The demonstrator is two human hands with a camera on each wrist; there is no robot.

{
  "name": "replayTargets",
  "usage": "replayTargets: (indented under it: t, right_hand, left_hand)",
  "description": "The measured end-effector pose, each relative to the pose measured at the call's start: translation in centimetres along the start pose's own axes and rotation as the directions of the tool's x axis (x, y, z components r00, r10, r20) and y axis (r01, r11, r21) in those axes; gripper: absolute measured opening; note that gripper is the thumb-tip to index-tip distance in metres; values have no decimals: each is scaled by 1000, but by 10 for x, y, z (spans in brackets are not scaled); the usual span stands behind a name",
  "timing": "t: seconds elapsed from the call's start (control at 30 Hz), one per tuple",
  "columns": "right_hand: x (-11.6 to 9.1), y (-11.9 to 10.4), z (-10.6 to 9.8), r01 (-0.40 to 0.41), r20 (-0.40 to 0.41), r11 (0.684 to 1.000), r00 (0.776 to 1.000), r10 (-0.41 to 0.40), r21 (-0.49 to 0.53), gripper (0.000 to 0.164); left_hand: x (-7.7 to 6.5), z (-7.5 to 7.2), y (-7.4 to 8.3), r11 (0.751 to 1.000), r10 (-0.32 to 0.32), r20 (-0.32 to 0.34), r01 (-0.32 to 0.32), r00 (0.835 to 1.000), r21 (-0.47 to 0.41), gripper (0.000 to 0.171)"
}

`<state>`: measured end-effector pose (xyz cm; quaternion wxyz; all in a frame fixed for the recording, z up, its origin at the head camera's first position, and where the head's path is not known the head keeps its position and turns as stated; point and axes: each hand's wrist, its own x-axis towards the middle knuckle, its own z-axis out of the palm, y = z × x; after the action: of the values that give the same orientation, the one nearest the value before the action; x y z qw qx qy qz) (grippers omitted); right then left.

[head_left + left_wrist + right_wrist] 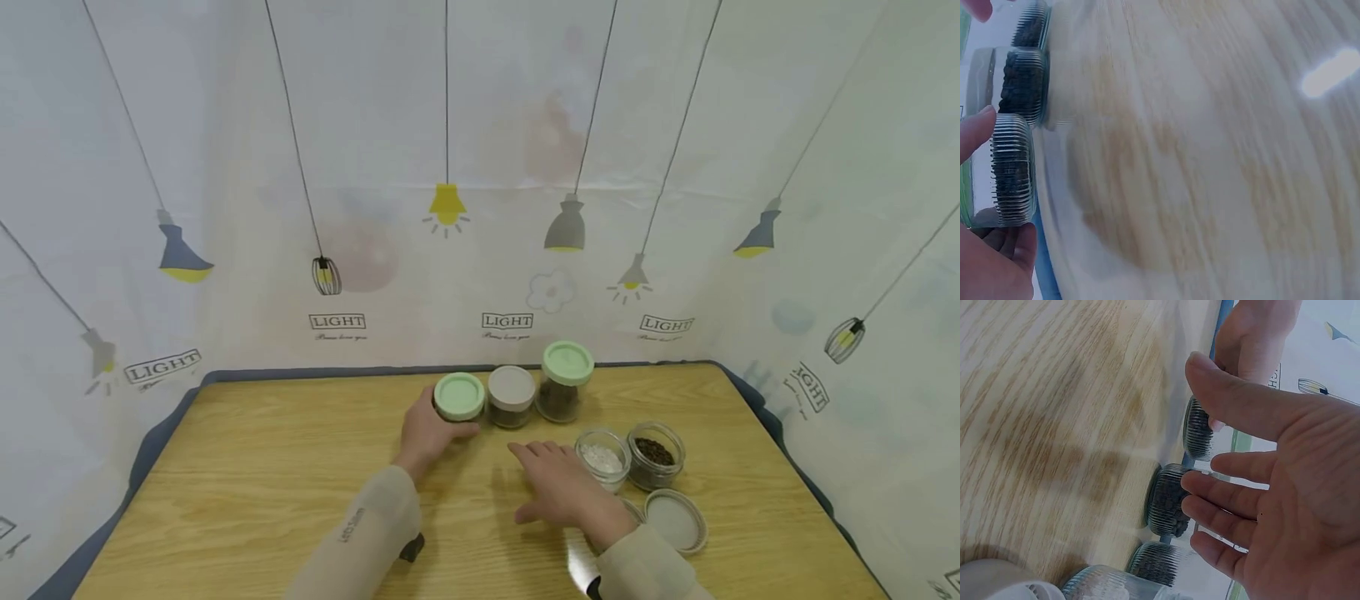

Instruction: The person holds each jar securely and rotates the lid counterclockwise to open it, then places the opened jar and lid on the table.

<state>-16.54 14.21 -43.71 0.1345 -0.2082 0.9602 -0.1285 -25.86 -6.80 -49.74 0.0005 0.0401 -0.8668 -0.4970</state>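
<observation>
At the back of the table, my left hand (429, 427) grips a short glass jar with a pale green lid (459, 397). Thumb and fingers go round its sides, and its ribbed glass (1013, 172) shows dark contents in the left wrist view. Beside it on the right stands a glass jar with a pale grey lid (511, 392), then a taller green-lidded jar (566, 392) with dark contents. My right hand (564, 483) is held over the table with spread fingers and holds nothing. Near its fingers sits a lidless jar of white grains (602, 457).
A lidless jar of dark brown bits (654, 452) stands right of the white-grain jar. In front of these lies a loose round lid (677, 522), with another partly hidden by my right wrist. The table's back edge (315, 372) meets a printed cloth wall.
</observation>
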Motion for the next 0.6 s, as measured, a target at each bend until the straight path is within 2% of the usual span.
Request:
replayTargets:
  t: [0.17, 0.33, 0.6]
  right_hand:
    - [-1, -1, 0, 8, -16, 1000, 1000, -8, -18, 88]
    - [-1, -1, 2, 20, -21, 1000, 1000, -21, -7, 88]
    - [-2, -3, 2, 33, -28, 999, 999, -33, -12, 88]
  left_hand:
    - [-4, -8, 2, 1000, 0, 23, 1, 1000, -23, 90]
    - [-10, -14, 1, 999, 42, 45, -41, 998, -24, 88]
    - [-26, -22, -3, 995, 92, 116, -88, 989, -44, 90]
